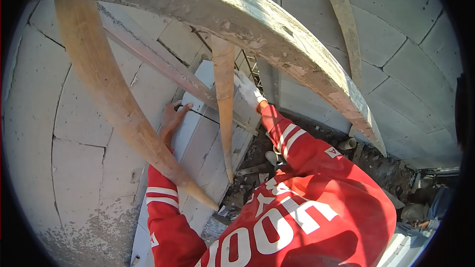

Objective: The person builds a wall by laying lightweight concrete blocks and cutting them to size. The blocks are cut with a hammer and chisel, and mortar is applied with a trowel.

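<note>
My bare left hand (173, 120) is at the left edge of a row of pale blocks, its fingers curled over the edge beside the joint between a white block (204, 72) and the pale block (199, 141) nearer to me. Across the row, my right hand (249, 90), in a whitish glove, lies with its fingers stretched along the right side of the blocks. A tapering wooden pole (223, 84) stands between my hands and hides part of the white block.
A thick beam (237, 32) arches overhead. Another wooden pole (106, 81) crosses on the left, near a slanting metal bar (158, 64). Block walls (79, 118) flank both sides. Rubble (250, 168) and a pipe end (347, 144) lie below. Part of another person (440, 203) shows at lower right.
</note>
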